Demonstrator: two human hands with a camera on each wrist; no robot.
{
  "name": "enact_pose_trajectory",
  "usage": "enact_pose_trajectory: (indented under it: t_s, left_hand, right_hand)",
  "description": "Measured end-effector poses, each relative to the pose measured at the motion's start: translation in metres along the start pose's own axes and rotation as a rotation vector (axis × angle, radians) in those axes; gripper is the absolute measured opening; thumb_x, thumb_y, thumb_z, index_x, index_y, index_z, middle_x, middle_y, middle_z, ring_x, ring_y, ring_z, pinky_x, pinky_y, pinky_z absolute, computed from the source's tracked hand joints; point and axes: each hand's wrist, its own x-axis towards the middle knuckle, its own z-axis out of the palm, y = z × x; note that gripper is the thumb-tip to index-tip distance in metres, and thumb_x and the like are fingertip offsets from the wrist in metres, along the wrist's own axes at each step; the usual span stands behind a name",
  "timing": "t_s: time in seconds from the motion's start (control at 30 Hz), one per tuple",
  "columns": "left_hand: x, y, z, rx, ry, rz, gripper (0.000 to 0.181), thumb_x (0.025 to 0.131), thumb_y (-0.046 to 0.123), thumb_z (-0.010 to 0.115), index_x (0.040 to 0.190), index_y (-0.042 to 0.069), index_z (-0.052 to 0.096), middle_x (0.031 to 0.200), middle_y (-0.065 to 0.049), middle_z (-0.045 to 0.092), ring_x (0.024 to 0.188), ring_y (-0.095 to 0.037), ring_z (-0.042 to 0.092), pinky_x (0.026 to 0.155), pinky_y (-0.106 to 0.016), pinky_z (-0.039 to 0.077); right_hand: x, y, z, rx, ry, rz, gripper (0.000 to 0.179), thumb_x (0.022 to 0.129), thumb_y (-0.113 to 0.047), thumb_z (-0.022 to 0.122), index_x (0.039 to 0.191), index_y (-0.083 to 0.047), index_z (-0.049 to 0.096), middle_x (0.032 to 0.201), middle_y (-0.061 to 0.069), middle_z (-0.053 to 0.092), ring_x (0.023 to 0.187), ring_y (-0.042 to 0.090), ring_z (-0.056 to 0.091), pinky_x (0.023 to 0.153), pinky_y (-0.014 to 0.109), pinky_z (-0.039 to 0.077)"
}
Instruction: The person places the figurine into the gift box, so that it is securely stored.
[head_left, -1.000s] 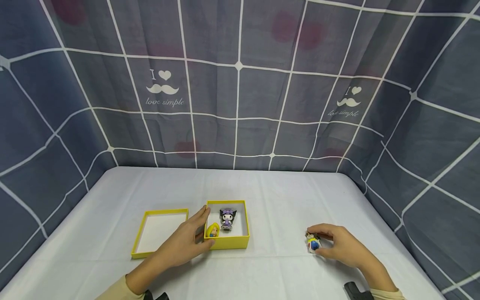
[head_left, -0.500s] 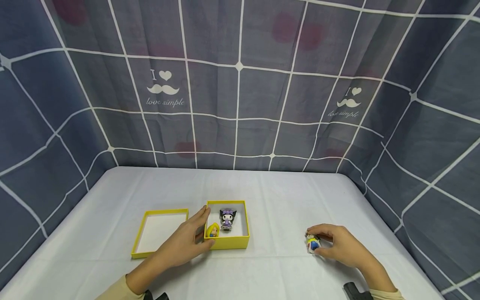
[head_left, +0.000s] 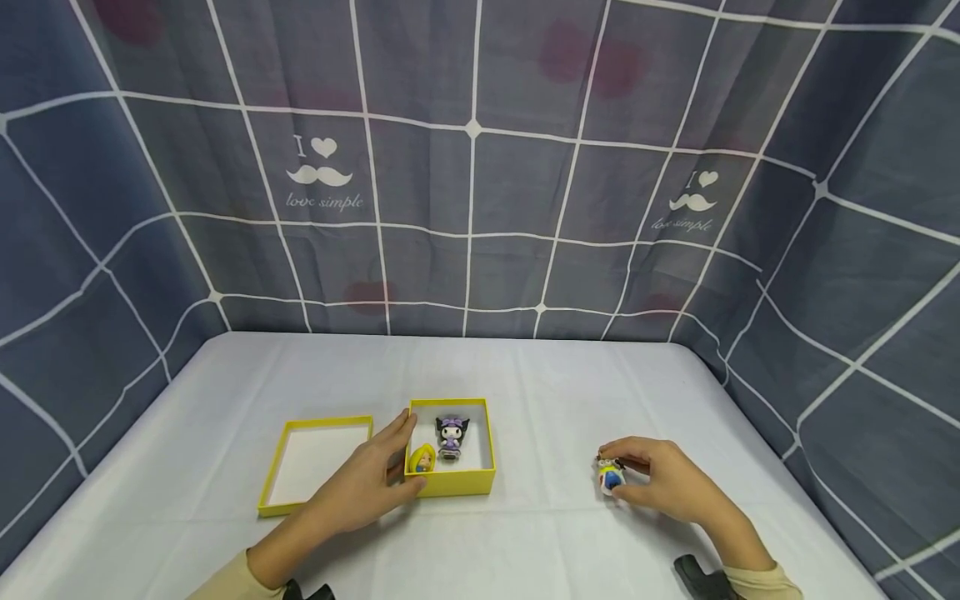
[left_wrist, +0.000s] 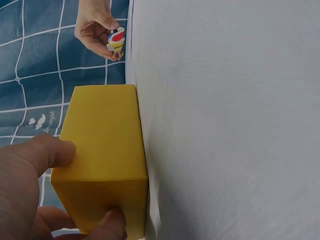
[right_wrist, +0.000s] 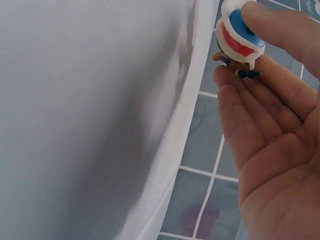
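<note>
My left hand (head_left: 365,483) holds the open yellow box (head_left: 459,483) by its near left corner, thumb on the front wall and fingers along the left side. Inside the box, a black-and-purple figurine (head_left: 452,437) lies beside a yellow-haired figurine (head_left: 422,458). Off to the right, my right hand (head_left: 667,481) pinches a small figurine (head_left: 611,477) between thumb and fingertips. Blue, red, white and yellow show on that figurine (right_wrist: 240,32) in the right wrist view, and a gap separates it from the cloth in the left wrist view.
The box's yellow-edged lid (head_left: 318,458), white inside, lies left of the box, partly behind my left hand. A white cloth (head_left: 540,542) covers the table. A dark checked curtain (head_left: 427,183) surrounds the back and sides.
My right hand has lifted the figurine slightly and brought it a little left. The left hand stays at the box corner. The head view has shifted slightly.
</note>
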Motion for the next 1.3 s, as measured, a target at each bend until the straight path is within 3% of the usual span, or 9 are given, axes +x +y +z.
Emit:
enact_pose_trajectory:
  t_s: [0.17,0.63,1.1,1.3]
  left_hand:
    - [0.0,-0.001,0.0,0.028,0.009,0.014,0.087,0.086,0.035,0.073,0.15,-0.004,0.029,0.158,-0.017,0.018,0.142,-0.032,0.025,0.106,-0.04,0.036]
    - [0.0,0.0,-0.001,-0.033,-0.005,0.001,0.086,0.087,0.031,0.073,0.151,-0.003,0.027,0.159,-0.017,0.016,0.143,-0.031,0.022,0.096,-0.027,0.046]
    - [0.0,0.0,-0.001,-0.009,0.0,0.006,0.086,0.087,0.031,0.073,0.15,-0.004,0.028,0.158,-0.018,0.018,0.142,-0.03,0.023,0.1,-0.032,0.044]
    - [0.0,-0.002,-0.001,0.012,0.001,0.014,0.086,0.087,0.035,0.072,0.15,-0.004,0.028,0.158,-0.017,0.018,0.143,-0.032,0.023,0.108,-0.041,0.033]
  right_hand:
    - [0.009,-0.007,0.001,-0.008,0.002,-0.036,0.042,0.079,-0.023,0.082,0.119,-0.017,0.068,0.12,-0.004,0.065,0.112,0.018,0.062,0.094,0.032,0.05]
    - [0.037,-0.031,0.011,0.009,-0.005,-0.093,0.041,0.079,-0.017,0.083,0.117,-0.015,0.069,0.119,-0.007,0.065,0.113,0.015,0.06,0.095,0.032,0.049]
    - [0.062,-0.052,0.021,0.012,0.0,-0.141,0.039,0.079,-0.023,0.083,0.115,-0.015,0.069,0.119,-0.01,0.065,0.113,0.012,0.06,0.095,0.031,0.049]
    - [0.068,-0.062,0.025,0.001,-0.004,-0.16,0.038,0.08,-0.023,0.082,0.114,-0.016,0.069,0.119,-0.011,0.064,0.113,0.011,0.059,0.095,0.03,0.049]
